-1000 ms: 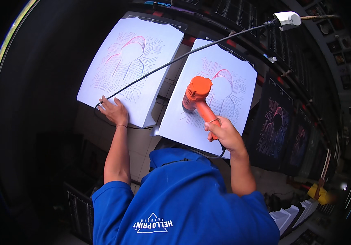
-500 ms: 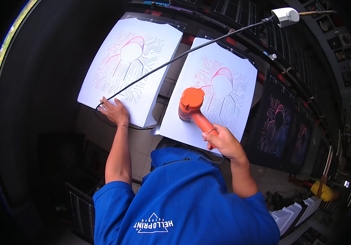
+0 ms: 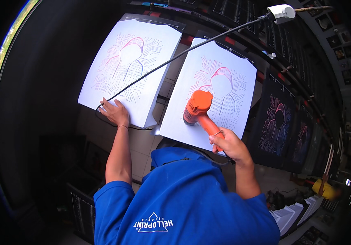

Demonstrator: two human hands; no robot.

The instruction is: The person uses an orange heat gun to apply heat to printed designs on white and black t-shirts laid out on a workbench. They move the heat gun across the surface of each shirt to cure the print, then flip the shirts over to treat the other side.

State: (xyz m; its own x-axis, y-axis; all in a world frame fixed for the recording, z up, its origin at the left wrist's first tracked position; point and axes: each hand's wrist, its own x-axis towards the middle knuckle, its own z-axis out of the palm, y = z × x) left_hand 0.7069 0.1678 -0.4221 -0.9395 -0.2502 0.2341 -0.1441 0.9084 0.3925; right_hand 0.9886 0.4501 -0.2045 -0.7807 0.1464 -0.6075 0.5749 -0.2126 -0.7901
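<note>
An orange heat gun [image 3: 201, 102] is in my right hand [image 3: 232, 145], which wraps round its handle. Its dark nozzle points down at the lower left part of the right white shirt [image 3: 179, 126]. That shirt is spread flat on a board and bears a print of a hooded figure with pink and dark circuit-like lines. My left hand [image 3: 116, 112] rests, fingers spread, on the near edge of the left white shirt [image 3: 89, 92], which bears the same print. A black cable [image 3: 159, 66] runs past my left fingertips; whether they press on it I cannot tell.
The cable slants over both shirts up to a white plug connector [image 3: 281, 14] at the upper right. Black shirts [image 3: 271, 143] with similar prints lie on boards farther right. A person in yellow [image 3: 324, 190] is at the far right. White boards [image 3: 290, 216] stand at the lower right.
My right hand has moved the heat gun a little to the right and toward me over the shirt. The white connector has shifted slightly left. My left hand stays in place.
</note>
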